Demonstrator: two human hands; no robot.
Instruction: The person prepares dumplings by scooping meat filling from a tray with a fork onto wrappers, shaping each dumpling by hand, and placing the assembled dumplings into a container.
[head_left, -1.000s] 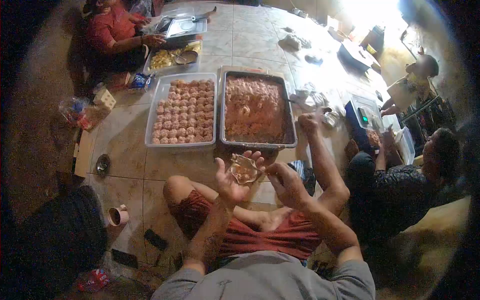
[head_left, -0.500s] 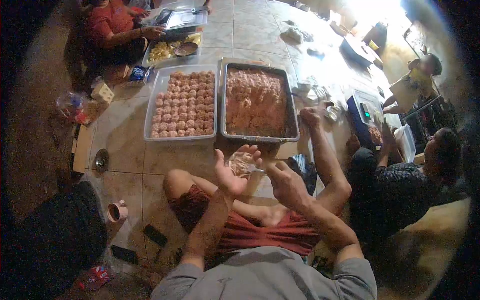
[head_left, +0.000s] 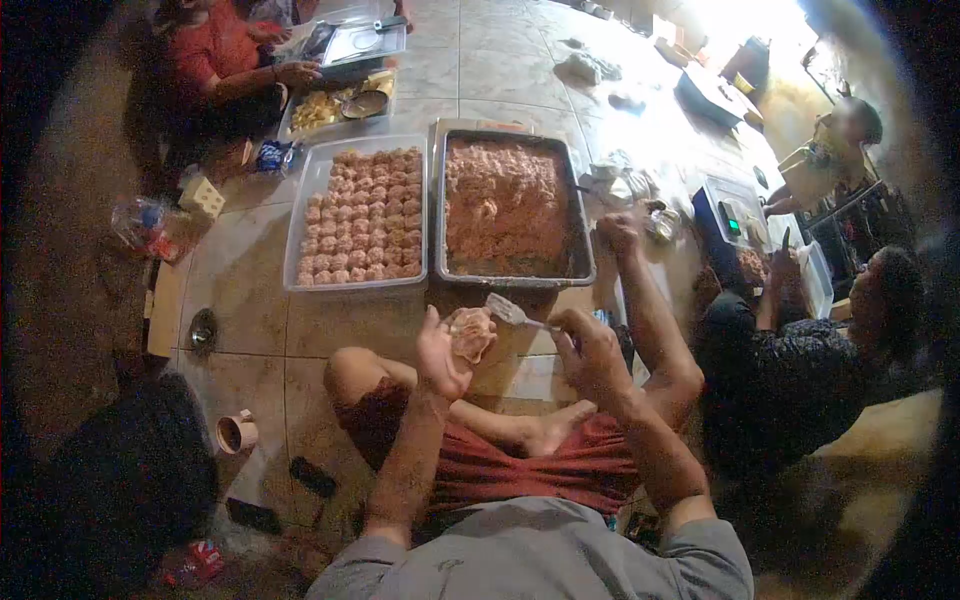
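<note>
My left hand (head_left: pixel 440 358) is cupped around a filled wrapper (head_left: pixel 471 333), with pinkish filling on it. Held by its handle in my right hand (head_left: pixel 590 352), a flat metal utensil (head_left: pixel 508 310) points left, its blade just above and apart from the wrapper. In front of my hands stands a dark-rimmed tray (head_left: pixel 590 262) of pink ground mixture (head_left: pixel 508 205). To its left, a clear plastic container (head_left: pixel 294 262) holds rows of shaped pieces (head_left: pixel 368 215).
One person (head_left: pixel 215 60) sits at the far left by a container of yellowish pieces (head_left: pixel 318 110). Another person (head_left: pixel 800 350) sits at the right near a scale (head_left: pixel 733 222). A mug (head_left: pixel 237 432) and a phone (head_left: pixel 312 477) lie to my left.
The utensil has lifted off the wrapper and now shows above it. My left hand has moved slightly left and turned. The person at the right has raised a hand.
</note>
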